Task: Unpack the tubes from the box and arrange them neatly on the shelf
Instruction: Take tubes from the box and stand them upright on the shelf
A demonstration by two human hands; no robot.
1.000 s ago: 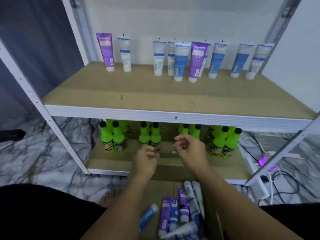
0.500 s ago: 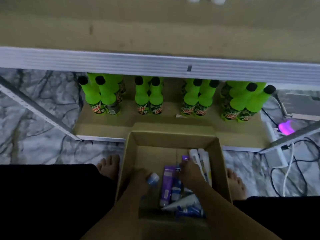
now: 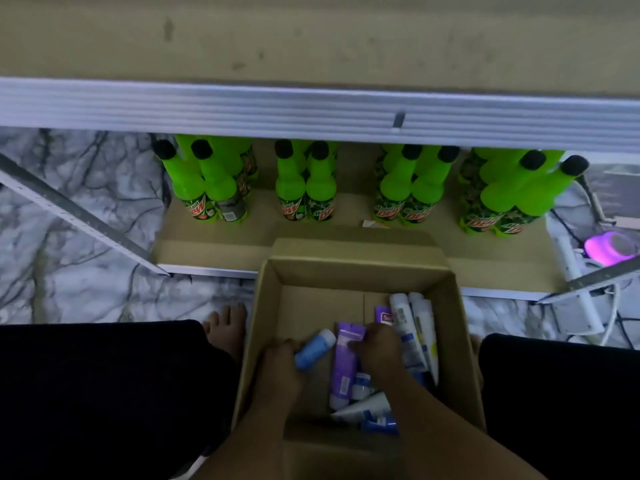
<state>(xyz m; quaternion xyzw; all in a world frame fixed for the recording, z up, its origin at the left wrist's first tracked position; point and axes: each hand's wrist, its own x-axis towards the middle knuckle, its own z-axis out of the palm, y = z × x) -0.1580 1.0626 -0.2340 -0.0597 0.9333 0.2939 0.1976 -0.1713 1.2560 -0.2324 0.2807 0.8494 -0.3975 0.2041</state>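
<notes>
An open cardboard box (image 3: 356,268) stands on the floor between my legs, with several tubes lying inside. My left hand (image 3: 278,367) grips a blue tube (image 3: 313,349) at the box's left side. My right hand (image 3: 379,344) pinches the flat end of a purple tube (image 3: 344,365) in the middle. White and blue tubes (image 3: 414,327) lie along the right wall. More tubes (image 3: 369,407) sit near the front under my right forearm. The wooden shelf (image 3: 311,39) fills the top of the view, and no tubes on it are in sight.
Several green bottles (image 3: 306,188) with black caps stand in groups on the lower shelf (image 3: 214,244). White metal shelf legs (image 3: 79,213) slant at both sides. A glowing pink device (image 3: 609,251) and cables lie on the marble floor at right. My bare foot (image 3: 227,327) is left of the box.
Both hands dropped from in front of the lower shelf into the box. The left hand took hold of the blue tube and the right hand closed on the purple tube. My view tilted down.
</notes>
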